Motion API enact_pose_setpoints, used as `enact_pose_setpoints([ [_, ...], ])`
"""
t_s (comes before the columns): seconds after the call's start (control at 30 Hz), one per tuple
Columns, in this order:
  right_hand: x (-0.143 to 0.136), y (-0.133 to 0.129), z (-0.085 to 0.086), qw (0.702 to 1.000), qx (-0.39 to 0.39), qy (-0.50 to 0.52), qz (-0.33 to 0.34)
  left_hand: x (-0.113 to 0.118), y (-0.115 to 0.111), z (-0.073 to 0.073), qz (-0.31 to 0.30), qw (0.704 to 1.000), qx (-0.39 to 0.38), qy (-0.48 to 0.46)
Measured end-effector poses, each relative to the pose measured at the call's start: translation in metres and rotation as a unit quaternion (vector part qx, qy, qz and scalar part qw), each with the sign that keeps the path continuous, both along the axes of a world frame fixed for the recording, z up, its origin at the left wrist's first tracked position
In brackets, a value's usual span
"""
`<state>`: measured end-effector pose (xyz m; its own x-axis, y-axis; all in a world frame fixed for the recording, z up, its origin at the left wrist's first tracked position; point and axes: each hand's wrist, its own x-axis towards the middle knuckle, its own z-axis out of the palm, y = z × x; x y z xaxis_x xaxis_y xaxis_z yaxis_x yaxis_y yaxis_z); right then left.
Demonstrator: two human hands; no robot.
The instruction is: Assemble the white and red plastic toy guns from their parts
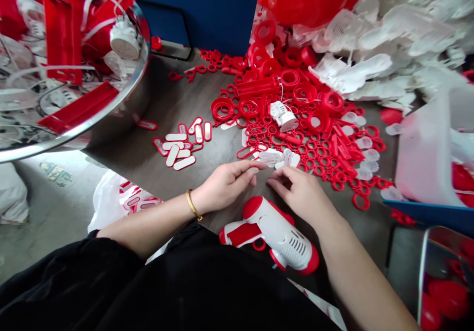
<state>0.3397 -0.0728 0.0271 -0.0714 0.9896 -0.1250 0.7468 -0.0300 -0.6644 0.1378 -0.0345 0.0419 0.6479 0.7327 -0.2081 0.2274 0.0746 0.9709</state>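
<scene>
My left hand [226, 184], a gold bracelet at its wrist, has thumb and index finger pressed together; whatever small thing lies between them is not clear. Just right of it, my right hand [301, 188] has its fingers bent together beside flat white oval pieces [271, 157], and its fingertips' contents cannot be made out. Below both hands lies a white and red dryer-shaped housing [292, 239] with a vented barrel. White ovals with red rims [184, 163] form a small heap to the left. Beyond my hands spreads a pile of red rings and parts [304, 94].
A large metal bowl [142, 22] full of red and white parts stands at upper left. White shells [407, 27] are heaped at upper right, above a translucent bin [422, 148]. A white motor-like part [283, 116] rests on the red pile. Another metal-rimmed container [422, 271] is at lower right.
</scene>
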Motion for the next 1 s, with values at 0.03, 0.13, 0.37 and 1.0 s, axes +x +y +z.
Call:
enact_pose_setpoints([
  [0.03, 0.0, 0.007, -0.002, 0.999, 0.016, -0.033, -0.003, 0.0, 0.001, 0.0, 0.002, 1.0, -0.023, -0.003],
  [0.13, -0.001, 0.028, -0.005, 0.992, 0.064, -0.107, -0.021, -0.004, 0.003, 0.001, 0.011, 0.999, -0.045, -0.008],
  [0.37, 0.006, 0.015, -0.01, 0.979, 0.193, -0.062, -0.021, -0.035, 0.007, -0.002, 0.042, 0.998, -0.031, 0.028],
  [1.0, -0.002, 0.005, -0.014, 0.975, -0.001, 0.2, -0.099, 0.01, 0.036, -0.013, -0.081, 0.837, 0.419, 0.341],
])
